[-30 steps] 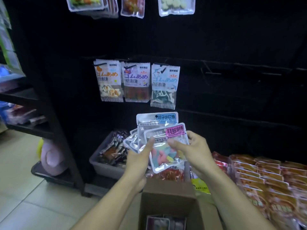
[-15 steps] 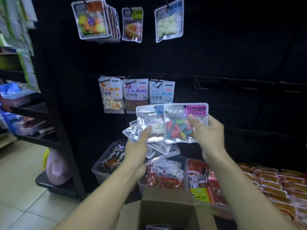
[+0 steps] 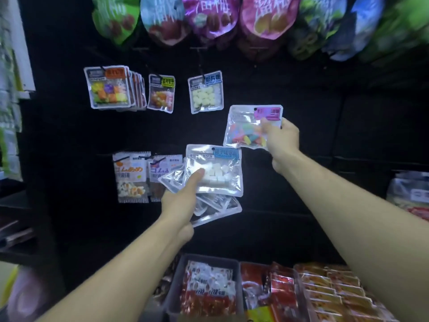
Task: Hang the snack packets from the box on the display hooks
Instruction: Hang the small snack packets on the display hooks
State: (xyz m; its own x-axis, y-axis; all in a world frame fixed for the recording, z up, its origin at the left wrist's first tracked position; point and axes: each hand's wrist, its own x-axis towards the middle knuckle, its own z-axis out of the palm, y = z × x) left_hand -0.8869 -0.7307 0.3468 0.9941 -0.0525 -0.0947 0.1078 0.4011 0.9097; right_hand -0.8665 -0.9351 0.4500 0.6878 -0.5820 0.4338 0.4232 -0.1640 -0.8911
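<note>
Black display wall (image 3: 290, 159) fills the view, big glossy colourful pouches (image 3: 209, 17) hanging along its top. Grey plastic bin (image 3: 171, 296) of red-and-white packets sits below, red wrapped packs (image 3: 325, 291) stacked beside it. Fanned stack of clear foil-edged snack packets (image 3: 213, 175), white cubes in the front one with a blue label, gripped in left hand (image 3: 180, 201), thumb pressed on its face. Single clear packet of multicoloured sweets with pink label (image 3: 246, 129) pinched by right hand (image 3: 282, 138), raised just right of three small hung packets (image 3: 205, 91). Box not visible.
</note>
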